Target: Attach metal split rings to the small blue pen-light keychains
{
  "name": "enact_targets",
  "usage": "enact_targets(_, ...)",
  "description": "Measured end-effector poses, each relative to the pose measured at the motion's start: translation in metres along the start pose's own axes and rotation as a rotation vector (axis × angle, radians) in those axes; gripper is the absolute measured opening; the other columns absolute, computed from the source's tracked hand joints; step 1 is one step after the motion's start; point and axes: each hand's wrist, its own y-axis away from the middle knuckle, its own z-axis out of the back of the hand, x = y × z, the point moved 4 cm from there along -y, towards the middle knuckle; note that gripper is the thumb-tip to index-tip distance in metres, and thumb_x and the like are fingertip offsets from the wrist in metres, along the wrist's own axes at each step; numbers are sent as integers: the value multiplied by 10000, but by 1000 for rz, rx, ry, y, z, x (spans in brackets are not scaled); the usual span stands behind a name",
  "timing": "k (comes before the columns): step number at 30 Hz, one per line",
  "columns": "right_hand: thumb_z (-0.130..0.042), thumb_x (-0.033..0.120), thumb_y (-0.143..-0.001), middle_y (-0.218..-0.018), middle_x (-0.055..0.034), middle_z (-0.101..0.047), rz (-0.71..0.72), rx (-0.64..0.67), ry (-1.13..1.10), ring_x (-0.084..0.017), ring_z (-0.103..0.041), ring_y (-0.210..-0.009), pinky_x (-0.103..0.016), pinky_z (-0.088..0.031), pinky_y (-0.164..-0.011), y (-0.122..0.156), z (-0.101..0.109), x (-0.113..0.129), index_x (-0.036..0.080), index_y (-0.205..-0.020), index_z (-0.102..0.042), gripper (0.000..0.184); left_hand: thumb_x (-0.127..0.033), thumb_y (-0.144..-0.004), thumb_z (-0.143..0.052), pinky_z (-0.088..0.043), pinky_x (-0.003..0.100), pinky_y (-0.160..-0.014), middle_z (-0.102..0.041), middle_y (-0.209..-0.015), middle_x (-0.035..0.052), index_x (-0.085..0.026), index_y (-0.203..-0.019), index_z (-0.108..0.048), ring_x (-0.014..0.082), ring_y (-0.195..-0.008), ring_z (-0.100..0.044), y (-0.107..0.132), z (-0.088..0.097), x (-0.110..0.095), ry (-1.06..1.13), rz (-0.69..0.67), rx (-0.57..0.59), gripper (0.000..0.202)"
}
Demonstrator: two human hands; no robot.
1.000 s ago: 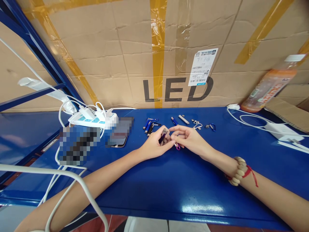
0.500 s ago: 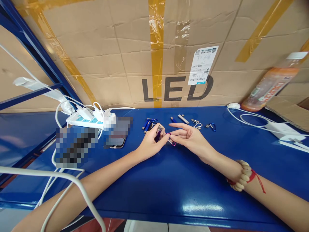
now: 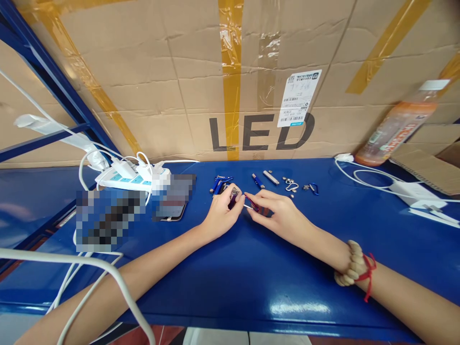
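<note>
My left hand (image 3: 224, 211) is closed round a small dark purple cylinder with a silver end (image 3: 233, 195), which looks like a mini flashlight. Between the thumb and forefinger of my right hand (image 3: 275, 211) sits a purple carabiner (image 3: 253, 203), its silver gate toward my left fingertips. Whether the carabiner is joined to the cylinder, I cannot tell. Just behind my left hand lie several blue cylinders with clips (image 3: 217, 184), partly hidden by it. Beyond my right hand are a blue cylinder (image 3: 258, 181), a silver cylinder (image 3: 270, 178), a silver carabiner (image 3: 292, 185) and a blue carabiner (image 3: 315, 189).
A phone (image 3: 176, 211) and a white power strip (image 3: 134, 184) with cables occupy the left of the blue tabletop (image 3: 223, 278). An orange drink bottle (image 3: 397, 127) and a white adapter (image 3: 419, 194) are at right. A large cardboard box (image 3: 143, 72) stands behind. A white cable crosses my left forearm.
My right hand has turned, its fingers now curled in and pinching the carabiner, which has swung to a new angle. The left hand keeps its grip. The view has shifted slightly.
</note>
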Motion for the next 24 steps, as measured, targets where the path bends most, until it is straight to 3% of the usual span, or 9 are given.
enact_targets(4,-474,267,-863,-678,-16,-542,9,36,20,-116,-513,-560,-239,-443,-561,0,-3,-2,159,-1053,-634,271,-274,-878,-431,-346,211,-543,-419,-550,-67,-202,-698,-315,78,-508,-399,0,-2,1,37,-10,29,226)
enact_targets(13,-451,216,-876,-621,14,-469,123,-55,81,-91,-435,-518,-211,-388,-526,1,2,-1,161,-902,-643,202,-290,-895,-409,-348,206,-568,-462,-583,-56,-198,-715,-336,82,-546,-436,1,-4,-2,20,-91,110,215)
enact_targets(16,-437,225,-889,-665,-1,-509,119,-102,124,-103,-474,-565,-220,-420,-558,-1,6,-5,170,-970,-636,221,-321,-892,-419,-349,218,-590,-450,-619,-51,-199,-747,-336,91,-577,-432,2,-5,-2,-9,-75,155,207)
enact_targets(21,-413,243,-910,-807,-31,-610,99,-320,119,-136,-559,-721,-307,-475,-775,-1,19,-9,207,-1107,-603,276,-342,-946,-260,-368,243,-653,-450,-660,-44,-202,-918,-347,107,-613,-433,5,-11,-1,15,-80,292,167)
enact_targets(24,-409,242,-914,-836,-46,-608,133,-291,81,-140,-563,-747,-301,-483,-772,0,18,-3,191,-1160,-585,306,-334,-947,-263,-375,244,-666,-462,-681,-36,-201,-912,-346,109,-630,-443,5,-12,-1,-2,-100,311,161)
